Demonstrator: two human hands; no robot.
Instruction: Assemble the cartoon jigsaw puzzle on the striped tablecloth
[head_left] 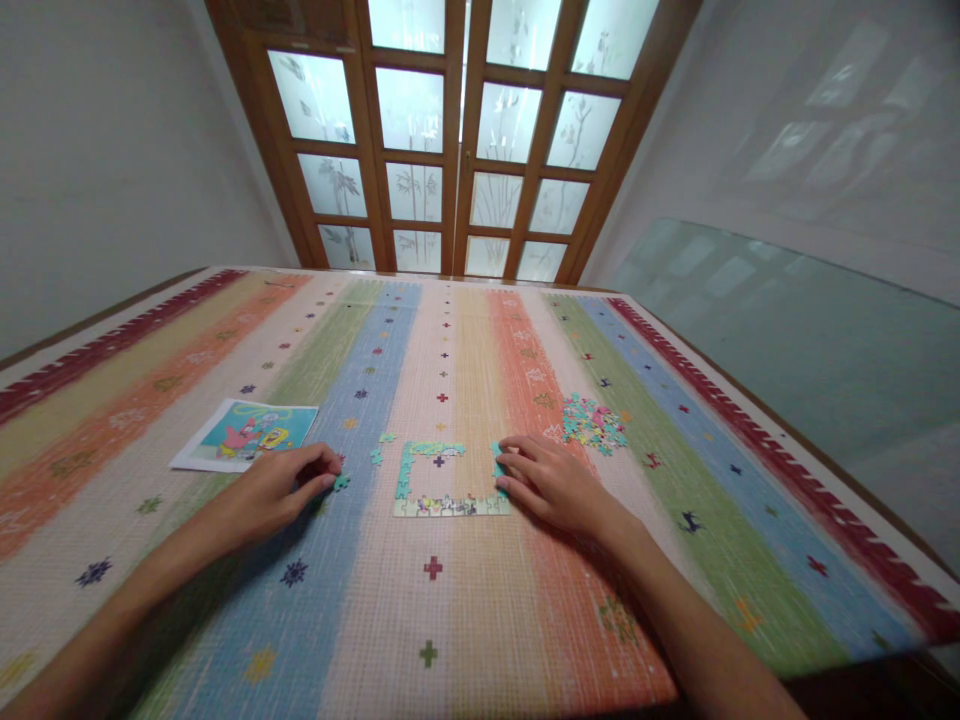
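A partly joined jigsaw frame (450,507) lies on the striped tablecloth, with a pale green bottom edge and teal sides and top around an open middle. My left hand (289,487) is left of it, thumb and fingers closed at a small teal puzzle piece (342,482). At the frame's right side my right hand (551,480) lies with fingers apart, the tips touching teal edge pieces (497,462) and partly hiding them. Between my left hand and the frame are a few loose teal pieces (376,456).
A pile of loose puzzle pieces (594,424) lies beyond my right hand. A printed cartoon picture (255,436) rests behind my left hand. The striped tablecloth (431,610) covers the table. Wooden glass-paned doors (454,200) stand behind it, and a glass panel (787,320) is at right.
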